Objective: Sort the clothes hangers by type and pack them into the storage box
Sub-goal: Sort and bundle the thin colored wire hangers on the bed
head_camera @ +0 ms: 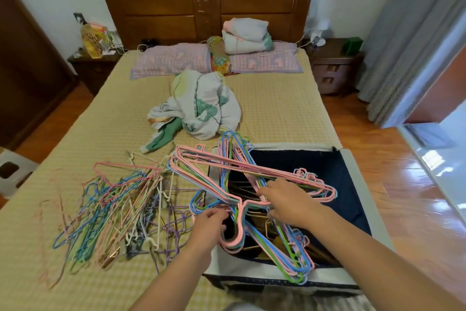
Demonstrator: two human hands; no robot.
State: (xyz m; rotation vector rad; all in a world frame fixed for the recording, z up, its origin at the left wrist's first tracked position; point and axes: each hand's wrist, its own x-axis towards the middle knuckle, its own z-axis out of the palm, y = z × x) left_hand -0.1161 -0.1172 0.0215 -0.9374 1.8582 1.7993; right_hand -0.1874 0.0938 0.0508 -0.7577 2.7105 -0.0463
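A dark blue fabric storage box [353,184] with a pale rim stands open on the bed's near right corner. Gold metal hangers [254,220] lie at its bottom. Across its opening lies a stack of pink, blue and green plastic hangers [227,167], and a second such stack [297,257] leans over the front edge. My left hand [210,225] grips the hook ends of the stack at the box's left rim. My right hand [290,199] rests flat on the same stack inside the box. A loose pile of thin mixed-colour hangers [118,209] lies on the bed to the left.
A crumpled floral quilt [199,106] lies mid-bed behind the hangers. Pillows [171,58] and folded bedding [245,35] sit by the wooden headboard. Nightstands flank the bed, a white stool [12,169] stands at the left, and wooden floor lies to the right.
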